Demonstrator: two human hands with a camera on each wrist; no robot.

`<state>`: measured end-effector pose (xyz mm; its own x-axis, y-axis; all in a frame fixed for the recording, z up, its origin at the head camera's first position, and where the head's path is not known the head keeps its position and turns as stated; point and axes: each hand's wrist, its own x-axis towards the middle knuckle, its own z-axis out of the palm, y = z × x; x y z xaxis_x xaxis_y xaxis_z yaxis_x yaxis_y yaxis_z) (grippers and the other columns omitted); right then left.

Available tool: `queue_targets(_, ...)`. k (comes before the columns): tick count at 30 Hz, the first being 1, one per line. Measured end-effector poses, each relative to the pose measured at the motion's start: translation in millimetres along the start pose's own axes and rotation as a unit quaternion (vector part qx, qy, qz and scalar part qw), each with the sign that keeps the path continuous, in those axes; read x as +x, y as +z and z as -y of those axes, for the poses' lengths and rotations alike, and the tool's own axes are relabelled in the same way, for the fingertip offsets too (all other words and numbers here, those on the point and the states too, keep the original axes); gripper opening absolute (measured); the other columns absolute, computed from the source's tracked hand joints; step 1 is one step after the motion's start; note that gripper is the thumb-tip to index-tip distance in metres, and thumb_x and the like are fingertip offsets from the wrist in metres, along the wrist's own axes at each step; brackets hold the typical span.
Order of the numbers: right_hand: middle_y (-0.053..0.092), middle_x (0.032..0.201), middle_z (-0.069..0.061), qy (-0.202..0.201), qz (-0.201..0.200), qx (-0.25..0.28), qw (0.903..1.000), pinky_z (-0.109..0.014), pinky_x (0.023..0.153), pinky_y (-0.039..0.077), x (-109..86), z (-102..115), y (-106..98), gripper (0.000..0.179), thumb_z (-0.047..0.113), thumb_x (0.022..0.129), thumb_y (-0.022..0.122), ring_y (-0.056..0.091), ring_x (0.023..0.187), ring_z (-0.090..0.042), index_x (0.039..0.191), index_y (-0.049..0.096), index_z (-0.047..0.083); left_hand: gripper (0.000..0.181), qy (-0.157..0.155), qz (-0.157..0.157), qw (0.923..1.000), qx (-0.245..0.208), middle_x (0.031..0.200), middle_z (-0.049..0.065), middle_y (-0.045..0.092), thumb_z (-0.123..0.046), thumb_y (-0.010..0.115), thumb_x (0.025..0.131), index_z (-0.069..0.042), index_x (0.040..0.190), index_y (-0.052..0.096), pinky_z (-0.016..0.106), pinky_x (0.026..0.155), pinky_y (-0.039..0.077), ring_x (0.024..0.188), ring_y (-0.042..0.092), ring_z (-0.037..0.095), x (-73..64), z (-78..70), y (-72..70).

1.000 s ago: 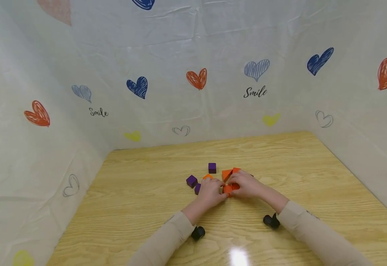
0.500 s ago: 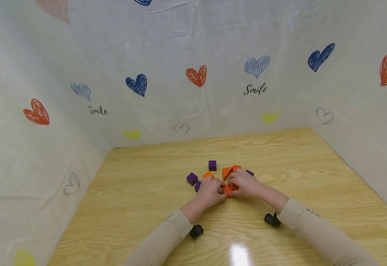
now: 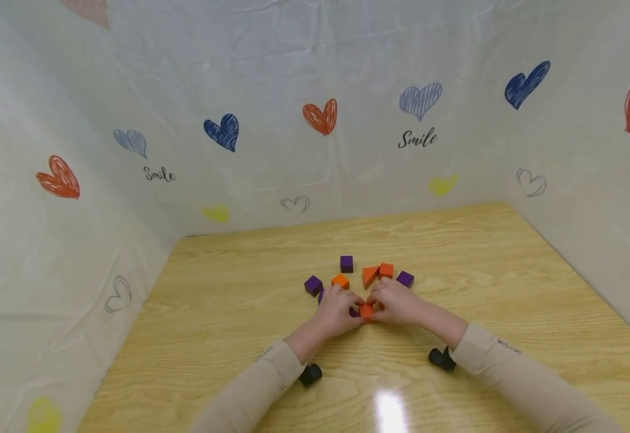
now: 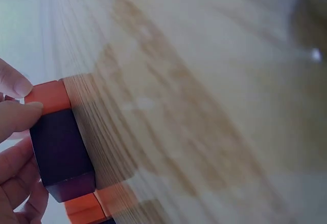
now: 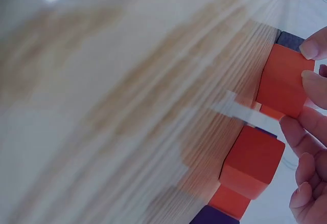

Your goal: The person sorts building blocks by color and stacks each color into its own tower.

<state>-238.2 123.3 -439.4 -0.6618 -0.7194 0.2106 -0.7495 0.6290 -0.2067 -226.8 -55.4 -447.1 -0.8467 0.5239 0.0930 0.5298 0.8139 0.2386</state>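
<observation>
Nearest us, beige sleeves; we find marks on the right one too small to read. The left hand and right hand pinch a red-orange block, which lies between them, thumbs on it. Just beside it, within the left hand's reach, a purple block. Farther up the desk, an orange wedge and a purple cube. Beyond, we read "Smile" twice on the heart-printed backdrop.
</observation>
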Motion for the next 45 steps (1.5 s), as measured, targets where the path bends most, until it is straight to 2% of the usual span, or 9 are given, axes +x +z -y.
queue_targets(3,0.066,0.078,0.001,0.006,0.005,0.008,0.9999,-0.022,0.064,0.029,0.7,1.8,-2.5,0.021,0.023,0.072,0.076,0.042,0.067,-0.008,0.085,0.072,0.007,0.027,0.001,0.0,0.9999,-0.011,0.091,-0.007,0.068,-0.036,0.074,0.075,-0.017,0.095,0.072,0.031,0.081,0.032,0.079,0.042,0.012,0.3,-0.1,-1.6)
queue_targets(6,0.065,0.077,0.001,0.014,0.009,0.015,0.9997,-0.024,0.065,0.032,0.7,3.1,-4.6,0.02,0.022,0.071,0.077,0.042,0.067,-0.009,0.084,0.072,0.007,0.028,0.001,0.005,0.9998,-0.019,0.089,-0.008,0.069,-0.036,0.074,0.075,-0.017,0.095,0.072,0.024,0.073,0.03,0.077,0.042,0.011,0.4,-0.9,-3.9)
queue_targets(12,0.065,0.079,-0.001,0.019,0.014,0.021,0.9995,-0.039,0.082,0.042,0.7,3.0,-2.8,0.018,0.02,0.073,0.076,0.048,0.072,-0.011,0.083,0.071,0.006,0.027,-0.015,0.023,0.9989,-0.039,0.084,-0.008,0.068,-0.036,0.074,0.076,-0.018,0.096,0.073,0.021,0.068,0.029,0.075,0.042,0.01,1.0,-0.5,-4.3)
queue_targets(17,0.064,0.076,-0.002,0.001,-0.006,0.044,0.999,-0.044,0.085,0.041,-1.5,4.1,-4.6,0.018,0.02,0.074,0.075,0.047,0.07,-0.012,0.08,0.07,0.004,0.027,-0.029,0.029,0.9974,-0.059,0.083,-0.008,0.068,-0.035,0.074,0.075,-0.017,0.096,0.072,0.02,0.068,0.03,0.075,0.043,0.01,1.0,0.4,-3.7)
queue_targets(22,0.063,0.074,0.0,0.014,-0.007,0.047,0.9988,-0.035,0.076,0.041,-1.1,5.1,-4.4,0.017,0.018,0.073,0.076,0.044,0.068,-0.009,0.08,0.07,0.004,0.028,-0.042,0.028,0.9959,-0.074,0.081,-0.009,0.068,-0.036,0.075,0.074,-0.017,0.094,0.072,0.02,0.067,0.03,0.075,0.043,0.008,2.4,2.6,-2.7)
queue_targets(26,0.064,0.078,0.001,0.057,0.024,0.053,0.9966,-0.029,0.07,0.04,0.8,4.7,-4.0,0.017,0.019,0.073,0.076,0.047,0.071,-0.01,0.084,0.071,0.007,0.029,-0.06,0.034,0.9926,-0.1,0.079,-0.009,0.067,-0.036,0.076,0.073,-0.016,0.093,0.072,0.021,0.066,0.029,0.075,0.042,0.008,3.2,3.9,-2.9)
queue_targets(30,0.064,0.081,0.002,0.08,0.046,0.06,0.994,-0.028,0.072,0.041,1.9,5.5,-6.3,0.019,0.021,0.073,0.076,0.049,0.075,-0.01,0.087,0.071,0.008,0.029,-0.07,0.04,0.9901,-0.115,0.079,-0.009,0.066,-0.036,0.076,0.072,-0.015,0.093,0.072,0.021,0.067,0.029,0.076,0.042,0.009,3.9,4.6,-3.8)
queue_targets(41,0.065,0.081,0.001,0.062,0.035,0.057,0.9959,-0.032,0.076,0.041,-0.1,4.7,-6.6,0.02,0.021,0.073,0.076,0.049,0.074,-0.011,0.086,0.07,0.007,0.028,-0.055,0.031,0.9946,-0.083,0.083,-0.011,0.066,-0.038,0.076,0.072,-0.017,0.091,0.072,0.022,0.071,0.033,0.08,0.046,0.009,3.3,5.1,-1.2)
queue_targets(45,0.067,0.09,-0.003,0.043,0.022,0.055,0.9974,-0.03,0.073,0.04,-2.8,-0.8,-7.3,0.031,0.024,0.073,0.076,0.05,0.078,-0.014,0.096,0.069,0.004,0.029,-0.055,0.032,0.9945,-0.084,0.085,-0.011,0.065,-0.038,0.076,0.072,-0.017,0.092,0.071,0.023,0.073,0.036,0.083,0.049,0.009,2.7,5.5,-0.5)
